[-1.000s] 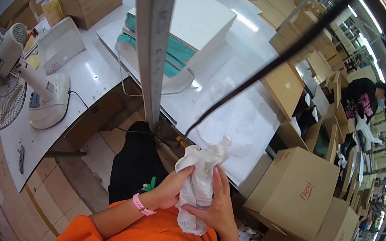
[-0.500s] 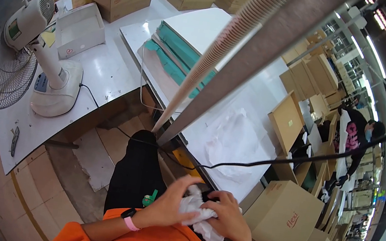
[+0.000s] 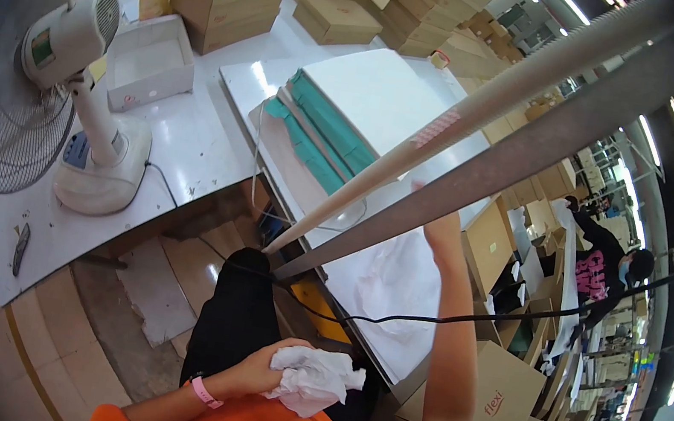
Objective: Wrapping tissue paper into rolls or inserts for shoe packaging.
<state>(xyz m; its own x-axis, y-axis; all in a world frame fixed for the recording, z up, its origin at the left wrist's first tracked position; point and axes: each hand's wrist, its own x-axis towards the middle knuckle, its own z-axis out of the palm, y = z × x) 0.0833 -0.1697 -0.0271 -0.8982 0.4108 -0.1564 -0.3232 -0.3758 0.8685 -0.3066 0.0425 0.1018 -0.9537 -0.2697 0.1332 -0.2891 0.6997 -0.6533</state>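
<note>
My left hand [image 3: 259, 365] is closed around a crumpled wad of white tissue paper [image 3: 313, 379] above my lap. My right arm stretches forward over the white table on the right, and my right hand [image 3: 440, 225] is near the slanting metal post [image 3: 480, 175]. That post partly covers its fingers, so their grip cannot be made out. Thin white tissue sheets [image 3: 388, 274] lie on the table just left of my right forearm. Farther up the table, a stack of white sheets [image 3: 370, 95] rests beside folded teal paper [image 3: 326, 136].
A fan [image 3: 108, 152], a cutter knife [image 3: 20, 250] and an open white box [image 3: 150, 68] stand or lie on the left table. A beige hose [image 3: 357, 188] runs beside the post. A black cable [image 3: 460, 316] crosses in front. Cardboard boxes [image 3: 483, 395] sit at right; a co-worker [image 3: 605, 265] stands beyond.
Both hands were together on the tissue paper over my lap. The right has let go and reached forward to the table; the left keeps the wad. The view has shifted slightly.
</note>
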